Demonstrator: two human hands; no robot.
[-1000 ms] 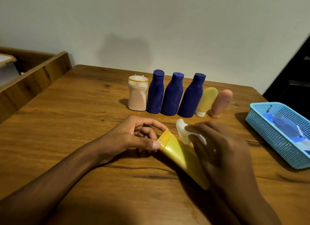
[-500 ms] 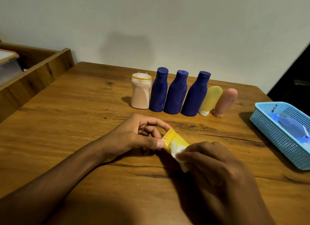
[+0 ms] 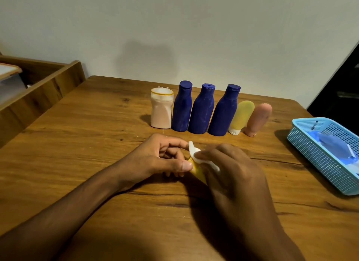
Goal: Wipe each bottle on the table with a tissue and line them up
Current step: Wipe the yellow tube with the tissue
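Observation:
My left hand [image 3: 158,159] pinches the flat end of a yellow tube [image 3: 197,172] between thumb and forefinger, just above the wooden table [image 3: 77,144]. My right hand [image 3: 231,175] covers most of that tube and presses a white tissue [image 3: 196,153] against its upper side. Behind them stands a row: a pale pink bottle [image 3: 161,110], three dark blue bottles [image 3: 182,107] [image 3: 202,110] [image 3: 224,111], a yellow tube on its white cap [image 3: 241,114] and a pink tube [image 3: 258,119].
A light blue mesh basket [image 3: 310,149] with blue packets sits at the table's right edge. A wooden shelf rail [image 3: 44,87] and a clear box lie off the left side. The wall runs close behind the row.
My right hand has slid the tissue up the yellow tube toward the end my left hand holds. More of the tube is now hidden under my right hand.

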